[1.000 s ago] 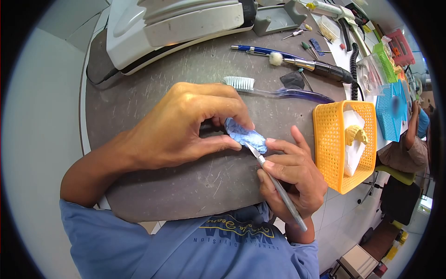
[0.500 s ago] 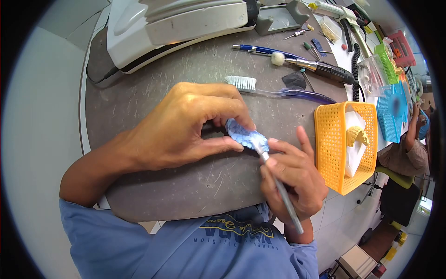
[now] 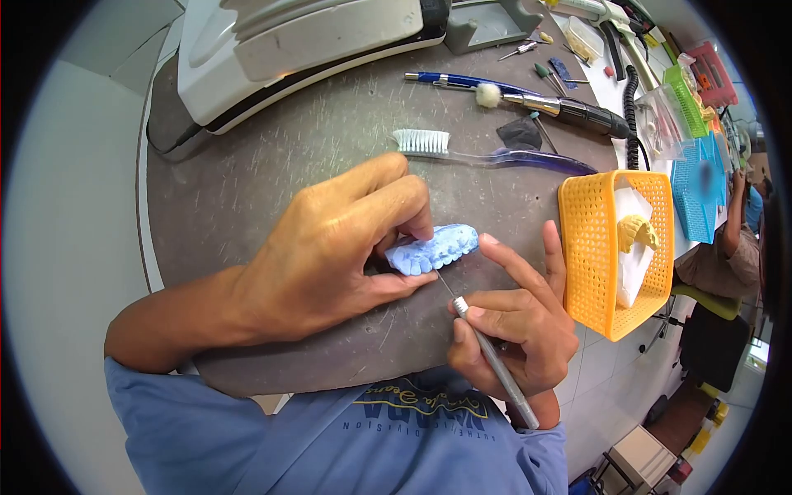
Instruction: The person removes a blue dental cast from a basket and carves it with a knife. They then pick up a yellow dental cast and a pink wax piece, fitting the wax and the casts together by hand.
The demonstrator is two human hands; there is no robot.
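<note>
Between the thumb and fingers of my left hand [image 3: 330,239] is a blue dental model [image 3: 445,245] with a row of teeth along its edge. My right hand [image 3: 524,322] is closed around a thin metal hand tool [image 3: 501,369], held like a pen. The tool's fine tip reaches the lower edge of the model, near my left thumb. My right index finger is extended close to the model's right end. Beyond the hands lies a toothbrush [image 3: 495,157] with white bristles.
A white machine [image 3: 305,49] stands at the back left. A handpiece [image 3: 569,113], a blue pen [image 3: 462,81] and small burs lie at the back. A yellow basket [image 3: 587,256] holding a yellow model is at the right. Another person [image 3: 726,256] sits farther right.
The blue model has turned and shows more of its surface. My right hand has moved down slightly, and the tool's thin tip now shows at the model's lower edge. The view has shifted a little.
</note>
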